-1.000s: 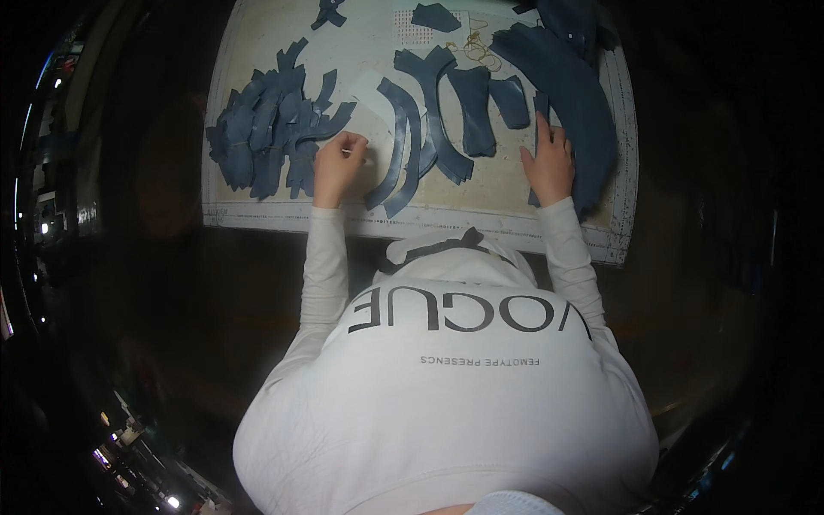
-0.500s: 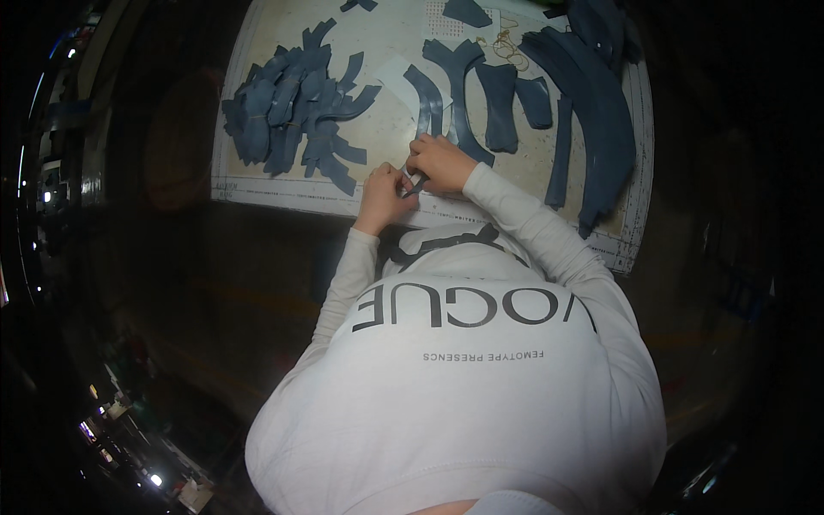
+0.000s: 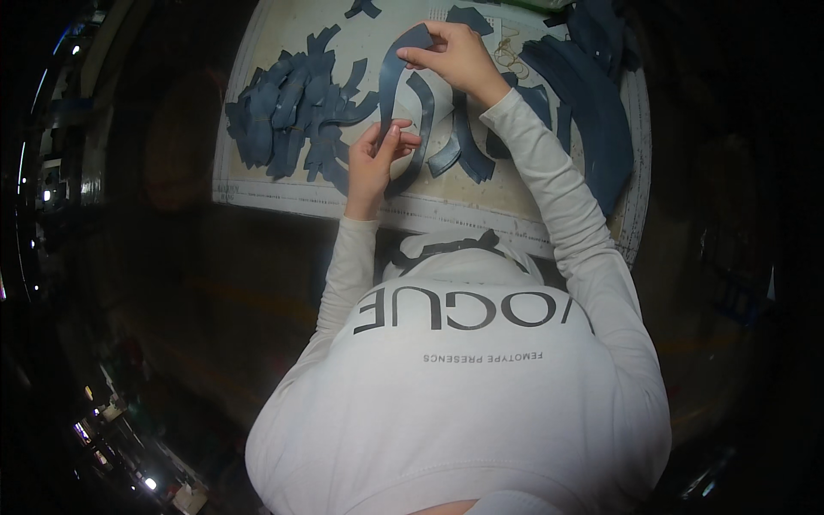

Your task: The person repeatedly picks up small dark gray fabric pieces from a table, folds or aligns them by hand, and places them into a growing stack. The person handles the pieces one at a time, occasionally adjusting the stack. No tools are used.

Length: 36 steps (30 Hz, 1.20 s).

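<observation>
A curved dark blue leather-like strip (image 3: 392,81) is stretched upright between my two hands above the table. Its upper end is pinched by my right hand (image 3: 459,58), thumb in front. Lower down, my left hand (image 3: 376,161) grips the other end between thumb and fingers, with some fingers spread to the right. Just behind the held piece, a second curved strip (image 3: 427,112) lies on the table and passes partly behind my left fingers. Right of it rests a forked blue piece (image 3: 468,148), its upper part hidden by my right hand and wrist.
To the left is a heap of bundled blue pieces (image 3: 287,107). Large curved pieces (image 3: 592,112) lie stacked at the right, with smaller ones beside them. Tan rubber bands (image 3: 508,58) sit near the far side. The table's white front edge (image 3: 300,204) runs close to my body.
My right hand has risen from the table's near edge toward the far side, drawing up one end of the strip. My left hand has moved slightly up and left.
</observation>
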Tool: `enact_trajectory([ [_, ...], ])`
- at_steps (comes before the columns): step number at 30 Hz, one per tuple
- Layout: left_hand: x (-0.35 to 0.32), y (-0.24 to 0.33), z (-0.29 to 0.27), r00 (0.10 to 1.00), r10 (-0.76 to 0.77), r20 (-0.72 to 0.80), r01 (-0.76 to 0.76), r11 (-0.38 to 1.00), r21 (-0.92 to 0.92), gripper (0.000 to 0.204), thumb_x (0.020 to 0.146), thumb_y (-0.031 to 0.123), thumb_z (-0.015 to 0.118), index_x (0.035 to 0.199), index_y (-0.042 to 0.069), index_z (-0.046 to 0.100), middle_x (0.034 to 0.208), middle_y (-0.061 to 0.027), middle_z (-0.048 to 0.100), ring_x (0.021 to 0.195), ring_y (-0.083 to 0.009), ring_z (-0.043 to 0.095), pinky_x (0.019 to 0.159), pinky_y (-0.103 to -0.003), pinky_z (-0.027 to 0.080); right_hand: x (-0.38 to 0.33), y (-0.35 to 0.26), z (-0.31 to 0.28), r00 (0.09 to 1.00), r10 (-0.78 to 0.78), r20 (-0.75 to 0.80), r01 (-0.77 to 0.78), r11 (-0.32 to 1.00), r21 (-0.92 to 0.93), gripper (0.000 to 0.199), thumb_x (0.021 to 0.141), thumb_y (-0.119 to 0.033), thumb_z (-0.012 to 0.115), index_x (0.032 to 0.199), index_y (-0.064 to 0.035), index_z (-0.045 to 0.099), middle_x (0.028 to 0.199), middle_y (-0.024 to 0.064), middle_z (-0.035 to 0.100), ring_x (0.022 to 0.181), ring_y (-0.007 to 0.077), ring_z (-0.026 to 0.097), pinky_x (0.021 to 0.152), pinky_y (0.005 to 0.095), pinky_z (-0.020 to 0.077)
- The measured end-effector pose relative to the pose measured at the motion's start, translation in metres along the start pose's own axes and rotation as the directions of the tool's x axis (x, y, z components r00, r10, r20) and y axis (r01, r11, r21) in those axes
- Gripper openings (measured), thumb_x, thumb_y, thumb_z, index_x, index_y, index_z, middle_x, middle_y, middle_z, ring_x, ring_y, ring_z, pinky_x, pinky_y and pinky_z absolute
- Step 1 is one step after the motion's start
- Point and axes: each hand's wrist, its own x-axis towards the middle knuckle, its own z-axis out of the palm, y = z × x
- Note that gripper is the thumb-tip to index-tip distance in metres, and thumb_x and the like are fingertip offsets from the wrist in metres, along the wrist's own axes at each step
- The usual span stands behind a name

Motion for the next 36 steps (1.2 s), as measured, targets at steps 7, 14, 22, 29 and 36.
enact_trajectory([
  [7, 0.001, -0.075, -0.013, 0.958, -0.285, -0.041, 0.284, 0.958, -0.028, 0.027, 0.091, 0.017, 0.056, 0.109, -0.003, 0.059, 0.083, -0.0036, 0.064, 0.073, -0.0113, 0.062, 0.062, -0.020, 0.050, -0.003, 0.093, -0.002, 0.958, 0.282, 0.056, -0.245, 0.902, -0.355, 0.023, 0.069, -0.016, 0.072, 0.089, -0.0073, 0.067, 0.080, 0.0127, 0.068, 0.074, 0.0235, 0.067, 0.070, 0.0311, 0.0515],
  [14, -0.003, -0.097, -0.008, 0.978, 0.011, -0.209, 0.107, 0.830, 0.547, 0.025, 0.078, 0.011, 0.068, 0.100, 0.002, 0.060, 0.067, -0.0028, 0.062, 0.057, -0.0099, 0.057, 0.055, -0.022, 0.046, -0.020, 0.101, 0.016, 0.940, 0.339, -0.033, -0.278, 0.708, -0.649, 0.022, 0.070, -0.010, 0.063, 0.091, -0.0109, 0.069, 0.090, 0.0168, 0.066, 0.083, 0.0332, 0.064, 0.078, 0.0390, 0.0516],
  [22, 0.009, -0.078, 0.002, 0.967, 0.227, -0.115, 0.018, 0.390, 0.920, 0.021, 0.071, 0.017, 0.068, 0.087, 0.007, 0.058, 0.080, -0.0102, 0.058, 0.072, -0.0302, 0.059, 0.064, -0.040, 0.046, -0.031, 0.090, 0.027, 0.984, 0.120, -0.130, -0.177, 0.608, -0.774, 0.016, 0.074, -0.007, 0.059, 0.089, -0.0074, 0.064, 0.090, 0.0162, 0.060, 0.085, 0.0322, 0.062, 0.069, 0.0408, 0.0522],
  [29, 0.042, -0.091, 0.013, 0.931, 0.349, -0.111, -0.064, 0.454, 0.889, 0.020, 0.073, 0.018, 0.066, 0.088, 0.006, 0.062, 0.080, -0.0102, 0.059, 0.073, -0.0282, 0.060, 0.065, -0.038, 0.047, -0.074, 0.069, 0.019, 0.981, 0.084, -0.173, -0.174, 0.767, -0.618, 0.018, 0.074, -0.013, 0.064, 0.090, -0.0056, 0.062, 0.089, 0.0140, 0.059, 0.080, 0.0290, 0.062, 0.066, 0.0395, 0.0511],
  [36, 0.050, -0.092, 0.011, 0.971, 0.152, -0.183, 0.086, 0.495, 0.865, 0.020, 0.068, 0.019, 0.072, 0.079, 0.004, 0.064, 0.072, -0.0092, 0.062, 0.066, -0.0261, 0.061, 0.061, -0.036, 0.047, -0.114, 0.069, 0.034, 0.944, 0.312, -0.110, -0.331, 0.899, -0.287, 0.012, 0.074, -0.014, 0.064, 0.081, -0.0033, 0.065, 0.069, 0.0129, 0.064, 0.065, 0.0284, 0.063, 0.064, 0.0357, 0.0505],
])
